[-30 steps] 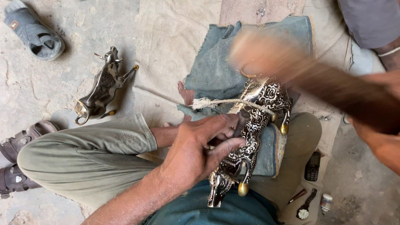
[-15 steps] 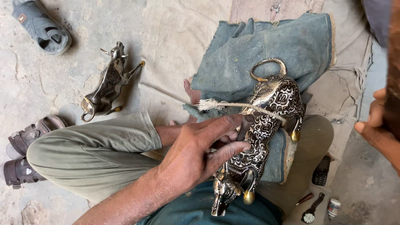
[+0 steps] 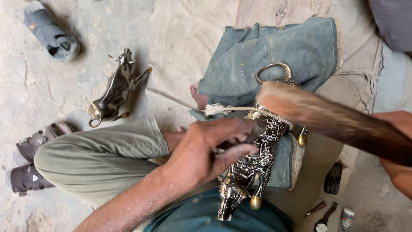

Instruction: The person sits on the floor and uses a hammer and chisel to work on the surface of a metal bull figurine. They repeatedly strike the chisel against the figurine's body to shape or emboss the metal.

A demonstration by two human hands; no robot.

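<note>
A metal bull figurine point(image 3: 257, 165) with a black and silver pattern lies on a blue cloth point(image 3: 274, 56) across my lap, head toward me. A frayed cord point(image 3: 227, 109) runs over its back. My left hand point(image 3: 206, 150) grips its middle, fingers curled over the body; whether a small tool is under them I cannot tell. My right hand point(image 3: 397, 146), at the right edge, holds a wooden mallet point(image 3: 326, 120). The mallet's blurred head is over the figurine's rear, near its curled tail.
A plain dark bull figurine point(image 3: 113, 90) lies on the concrete floor at left. A grey sandal point(image 3: 51, 36) is at top left and brown sandals point(image 3: 25, 163) at lower left. A small phone point(image 3: 332, 178), a wristwatch point(image 3: 319, 222) and a little tin point(image 3: 346, 217) sit at bottom right.
The mallet was over the figurine, swung out to the right half a second ago, and has come back down over its rear. My left hand stays on the figurine.
</note>
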